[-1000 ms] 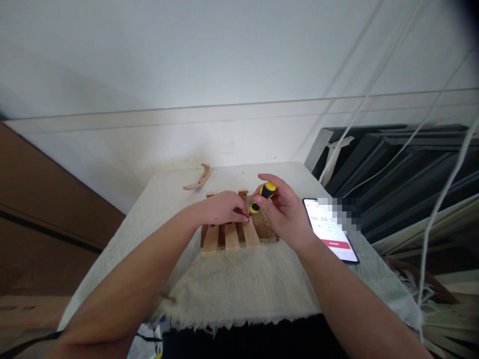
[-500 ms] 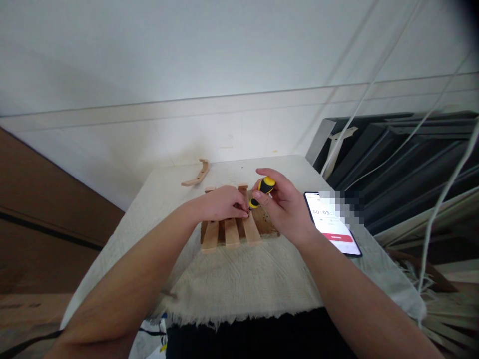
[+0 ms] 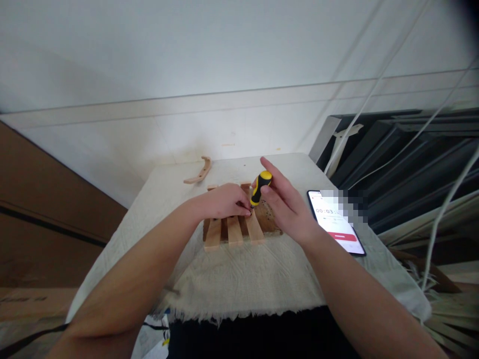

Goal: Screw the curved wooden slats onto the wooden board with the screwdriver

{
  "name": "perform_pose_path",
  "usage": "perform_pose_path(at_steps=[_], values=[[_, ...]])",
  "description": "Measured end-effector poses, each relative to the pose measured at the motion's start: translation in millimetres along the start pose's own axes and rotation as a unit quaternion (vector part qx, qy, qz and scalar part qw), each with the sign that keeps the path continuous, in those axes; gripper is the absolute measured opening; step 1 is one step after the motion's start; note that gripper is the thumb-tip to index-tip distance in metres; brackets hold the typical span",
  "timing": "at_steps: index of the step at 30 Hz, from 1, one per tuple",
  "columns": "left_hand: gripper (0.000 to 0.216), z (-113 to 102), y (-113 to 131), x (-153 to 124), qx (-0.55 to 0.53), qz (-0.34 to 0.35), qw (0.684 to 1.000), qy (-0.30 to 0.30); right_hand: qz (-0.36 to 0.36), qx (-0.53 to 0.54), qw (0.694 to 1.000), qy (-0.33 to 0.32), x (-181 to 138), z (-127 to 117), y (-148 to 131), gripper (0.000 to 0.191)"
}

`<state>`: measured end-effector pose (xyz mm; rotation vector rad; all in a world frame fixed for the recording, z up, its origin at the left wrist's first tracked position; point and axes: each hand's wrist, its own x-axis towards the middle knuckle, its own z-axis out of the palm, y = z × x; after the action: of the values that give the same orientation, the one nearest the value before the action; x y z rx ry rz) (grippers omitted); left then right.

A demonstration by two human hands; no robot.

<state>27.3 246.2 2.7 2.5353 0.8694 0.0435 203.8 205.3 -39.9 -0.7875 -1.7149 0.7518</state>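
Note:
My right hand [image 3: 286,202] grips a yellow and black screwdriver [image 3: 261,188], tip down over the rightmost of three pale wooden slats [image 3: 255,232]. Beside that tip, my left hand [image 3: 228,200] rests across the slats with thumb and forefinger pinched together; whatever lies between them is too small to make out. Under the slats lies a worn brown wooden board [image 3: 271,227] with dark holes in it. A curved wooden piece with holes [image 3: 199,172] sits apart on the cloth, behind my left hand.
A pale, fringed cloth [image 3: 224,279] covers the table. To the right lies a phone [image 3: 339,227] with a timer on its screen. Dark panels [image 3: 411,154] lean beyond the right edge, white cords [image 3: 445,204] hang there, and a white wall [image 3: 209,124] closes off the back.
The screwdriver has turned more upright in my right hand, and its fingers have stretched out further. My left hand stays at the same slat. The whole view has shifted slightly.

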Motion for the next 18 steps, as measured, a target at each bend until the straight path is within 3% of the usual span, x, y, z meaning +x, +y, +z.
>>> perform_pose_path(at_steps=[8,11,14,18], values=[[0.017,-2.1,-1.3,-0.8,-0.013,-0.01,1.0,-0.014,0.028,0.076,0.997,0.0,2.9,6.1,1.0,0.04],[0.02,-11.9,3.7,-8.0,-0.054,-0.081,0.995,0.002,0.033,0.081,0.996,0.013,4.1,7.3,1.9,0.037],[0.022,-21.6,13.0,-15.1,-0.141,-0.16,0.972,0.098,0.031,0.059,0.996,0.056,4.6,10.2,3.0,0.034],[0.025,-23.4,23.8,-17.3,-0.215,-0.113,0.937,0.253,0.027,0.033,0.996,0.078,2.8,15.7,3.6,0.027]])
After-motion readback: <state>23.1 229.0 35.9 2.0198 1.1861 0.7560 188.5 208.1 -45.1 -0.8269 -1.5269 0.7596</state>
